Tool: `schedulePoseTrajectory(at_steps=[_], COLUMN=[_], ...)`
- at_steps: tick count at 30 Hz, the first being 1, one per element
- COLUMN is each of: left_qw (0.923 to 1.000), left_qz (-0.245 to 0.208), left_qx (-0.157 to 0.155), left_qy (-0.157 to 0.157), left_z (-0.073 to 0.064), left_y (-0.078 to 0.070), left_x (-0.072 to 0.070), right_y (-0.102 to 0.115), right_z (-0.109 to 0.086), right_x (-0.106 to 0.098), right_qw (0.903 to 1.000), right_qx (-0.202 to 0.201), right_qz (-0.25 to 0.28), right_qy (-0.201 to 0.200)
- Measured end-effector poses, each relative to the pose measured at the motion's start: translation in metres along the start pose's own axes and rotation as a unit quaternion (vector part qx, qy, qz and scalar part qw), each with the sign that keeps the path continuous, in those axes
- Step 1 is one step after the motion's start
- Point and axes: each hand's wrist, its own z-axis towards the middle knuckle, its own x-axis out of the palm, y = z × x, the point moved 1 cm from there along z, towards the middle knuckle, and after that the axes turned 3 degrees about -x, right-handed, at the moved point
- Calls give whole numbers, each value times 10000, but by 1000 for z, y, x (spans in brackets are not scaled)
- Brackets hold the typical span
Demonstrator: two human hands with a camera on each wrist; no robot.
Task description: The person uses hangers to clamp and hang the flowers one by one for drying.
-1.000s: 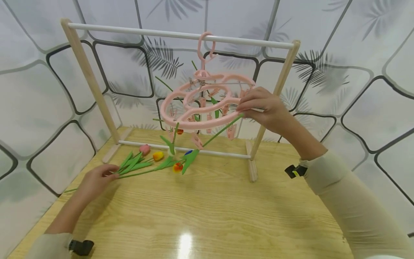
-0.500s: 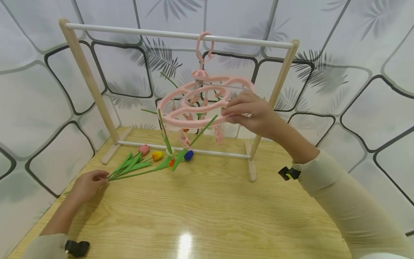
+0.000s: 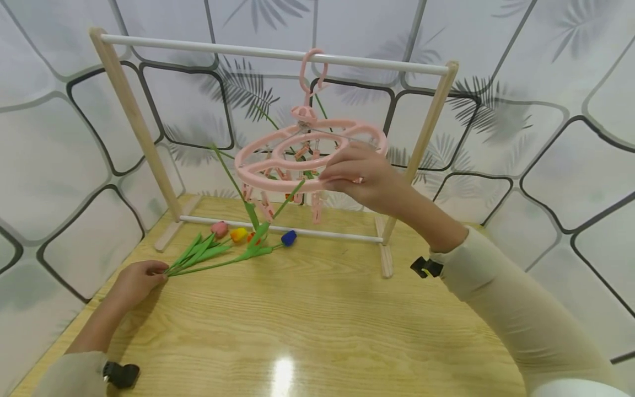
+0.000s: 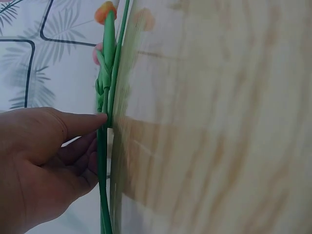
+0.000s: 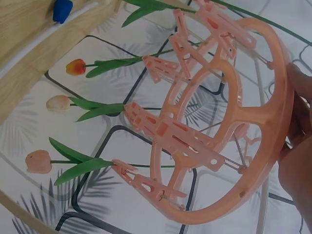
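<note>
My right hand (image 3: 364, 179) pinches the front rim of a pink round clip hanger (image 3: 273, 183), which hangs by its hook from a white rail. Pink clips dangle below it, and in the right wrist view several hold artificial tulips head down, among them an orange tulip (image 5: 76, 67), a cream tulip (image 5: 58, 103) and a pink tulip (image 5: 38, 161). On the table my left hand (image 3: 136, 284) pinches the green stems (image 4: 103, 146) of a bunch of tulips between thumb and fingers. Pink, yellow (image 3: 238, 235) and blue (image 3: 289, 238) heads lie at its far end.
A wooden rack with a white top rail (image 3: 198, 48) and a white lower bar (image 3: 337, 236) stands at the back of the wooden table (image 3: 317, 314). Behind it is a patterned cloth wall (image 3: 536, 138). Hanging tulips overlap the lower bar in the head view.
My right hand has moved left with the hanger's rim, and the hanger has turned, carrying its clipped tulips round. My left hand has shifted slightly left along the stems.
</note>
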Motion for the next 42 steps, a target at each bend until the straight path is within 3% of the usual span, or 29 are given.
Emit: schedulePoseTrajectory(at_steps=[7,18,33,42], left_qw=[9999,9997,9977,9948], left_qz=[-41,-171,-431,-633], left_qx=[-86,115,441,342], left_qy=[49,-136,295,719], left_z=[0,-4,-11,-27], left_y=[0,-2,-39,-44], left_x=[1,-2,6,9], right_y=[8,11,11,11], right_z=[9,14,13,13], right_x=[9,12,14,15], right_qw=[9993,9993,9991,9993], right_qx=[202,269,265,210], right_qz=[-283,-262,-322,-282], right_qy=[97,78,-40,-121])
